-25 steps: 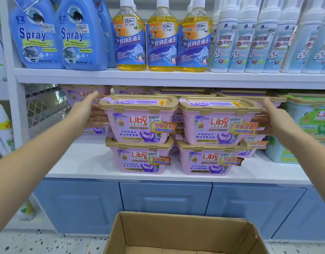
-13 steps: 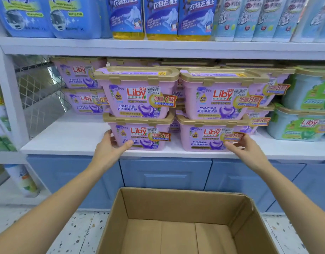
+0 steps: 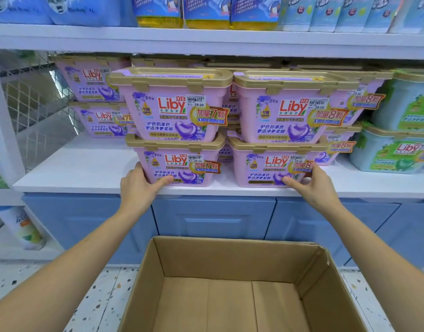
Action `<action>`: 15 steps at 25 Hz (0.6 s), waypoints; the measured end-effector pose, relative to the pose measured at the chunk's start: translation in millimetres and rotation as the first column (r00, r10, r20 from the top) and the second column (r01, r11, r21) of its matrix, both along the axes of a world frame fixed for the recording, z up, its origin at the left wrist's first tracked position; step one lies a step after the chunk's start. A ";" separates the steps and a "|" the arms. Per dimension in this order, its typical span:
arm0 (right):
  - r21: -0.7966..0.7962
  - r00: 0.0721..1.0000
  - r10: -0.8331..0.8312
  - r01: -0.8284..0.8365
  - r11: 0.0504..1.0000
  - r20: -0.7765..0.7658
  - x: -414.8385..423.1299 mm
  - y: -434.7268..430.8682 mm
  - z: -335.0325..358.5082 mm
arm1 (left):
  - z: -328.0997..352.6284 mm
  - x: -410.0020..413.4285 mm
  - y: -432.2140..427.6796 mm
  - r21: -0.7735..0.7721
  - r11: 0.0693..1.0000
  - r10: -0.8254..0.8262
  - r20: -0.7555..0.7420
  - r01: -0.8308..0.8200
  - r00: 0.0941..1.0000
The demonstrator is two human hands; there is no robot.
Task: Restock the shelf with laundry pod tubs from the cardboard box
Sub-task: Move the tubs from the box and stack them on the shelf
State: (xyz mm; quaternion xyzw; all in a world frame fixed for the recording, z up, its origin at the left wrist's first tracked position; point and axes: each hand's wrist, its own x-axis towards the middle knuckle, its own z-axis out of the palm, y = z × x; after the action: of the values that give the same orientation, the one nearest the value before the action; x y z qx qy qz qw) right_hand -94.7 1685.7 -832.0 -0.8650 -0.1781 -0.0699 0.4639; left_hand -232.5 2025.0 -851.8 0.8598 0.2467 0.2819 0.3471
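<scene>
- White shelf [image 3: 86,168], set above blue cabinet doors [image 3: 213,216], is filled with pink Liby laundry pod tubs under gold lids, stacked two high; green Liby tubs [image 3: 393,152] are seen at the right.
- At the front edge two stacks are placed side by side: the upper left tub [image 3: 172,109] on the lower left tub [image 3: 177,164], the upper right tub [image 3: 290,111] on the lower right tub [image 3: 266,168].
- The lower left tub is grasped by the left hand [image 3: 139,190], with the thumb laid across its front and the fingers hidden round its left side.
- The lower right tub is grasped by the right hand [image 3: 314,185], thumb on its front, fingers round its right side.
- An open cardboard box [image 3: 230,259] is set on the speckled floor [image 3: 103,295] below the shelf, its bare bottom flaps shown.
</scene>
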 end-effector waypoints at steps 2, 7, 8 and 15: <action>0.012 1.000 -0.005 0.004 1.000 0.005 -2.0 1.8 1.3 | -0.9 -0.2 -0.5 0.020 1.000 0.006 0.024 -0.007 1.000; 0.015 0.999 -0.021 0.021 1.000 0.026 -9.2 11.7 2.2 | -0.7 -6.6 7.5 0.072 0.997 0.014 0.060 -0.018 0.998; 0.011 0.999 -0.018 0.018 1.000 0.029 -11.2 15.1 1.2 | -0.4 -9.6 12.1 0.078 0.997 0.013 0.056 -0.017 0.998; 0.002 0.999 0.008 -0.008 1.000 0.034 -34.2 73.8 -5.7 | 4.7 -48.7 67.7 0.063 0.996 0.055 0.020 -0.057 0.998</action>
State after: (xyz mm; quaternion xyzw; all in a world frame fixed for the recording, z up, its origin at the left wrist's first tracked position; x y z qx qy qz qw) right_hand -128.9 1759.5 -837.7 -0.8624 -0.1894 -0.0828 0.4622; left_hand -281.2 2092.7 -847.1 0.8606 0.2584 0.3069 0.3137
